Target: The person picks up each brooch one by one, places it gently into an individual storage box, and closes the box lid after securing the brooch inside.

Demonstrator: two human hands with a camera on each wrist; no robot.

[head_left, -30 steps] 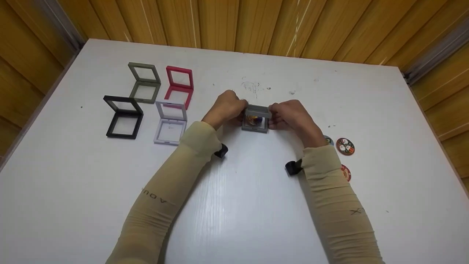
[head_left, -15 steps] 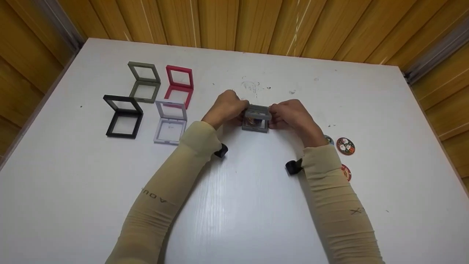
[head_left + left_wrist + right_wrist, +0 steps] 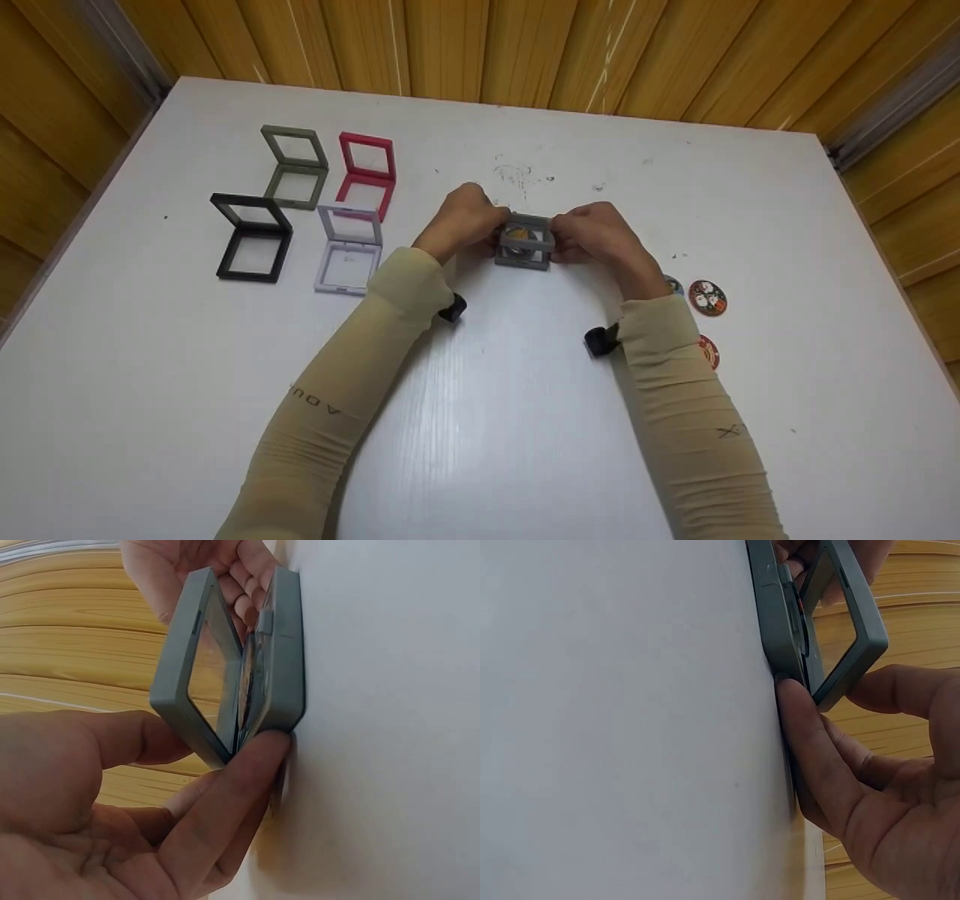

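A small grey hinged display frame [image 3: 523, 264] rests on the white table, its windowed lid [image 3: 180, 649] tilted partway over the base. Between the two halves lies a round coin-like disc [image 3: 246, 682], seen edge-on in the left wrist view and through the lid's clear window from the head. My left hand [image 3: 466, 221] grips the frame's left side, thumb at the lid and fingers at the base. On the opposite side, my right hand [image 3: 596, 232] holds it the same way, thumb on the lid and fingertips against the base.
At the left stand several propped-up frames: black [image 3: 255, 277], olive green [image 3: 294, 204], red [image 3: 390, 196] and pale lilac [image 3: 341, 289]. Round printed discs lie by my right forearm: a dark one [image 3: 708, 298], a red one [image 3: 710, 352] and a partly hidden bluish one [image 3: 673, 285].
The grey frame's lid has tipped down toward its base, so the disc now shows through the window. Both hands stay in nearly the same place.
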